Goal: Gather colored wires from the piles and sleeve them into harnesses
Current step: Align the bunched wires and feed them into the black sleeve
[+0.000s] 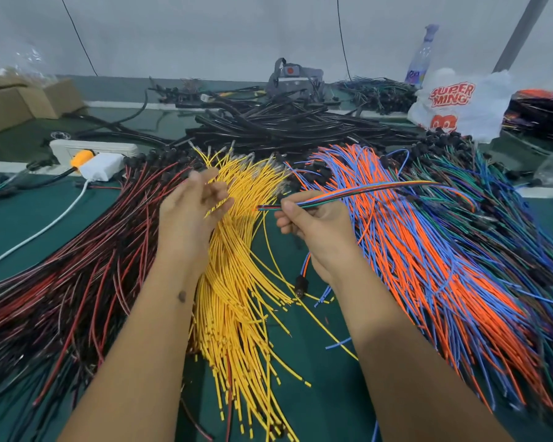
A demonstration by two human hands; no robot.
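Over yellow pile (237,282): right hand (313,231) grip pinches one mixed bundle (364,191); left hand (189,212) fingers relaxed.

A green tabletop (320,371) fills the lower view, its far edge meeting a plain pale grey wall (205,30). Against that wall, two thin black cords (77,36) hang down. To the right of them a grey metal post (521,30) leans upward. Left along the tabletop's far edge stand brown cardboard boxes (23,103). Light falls evenly and soft, with no hard shadows.
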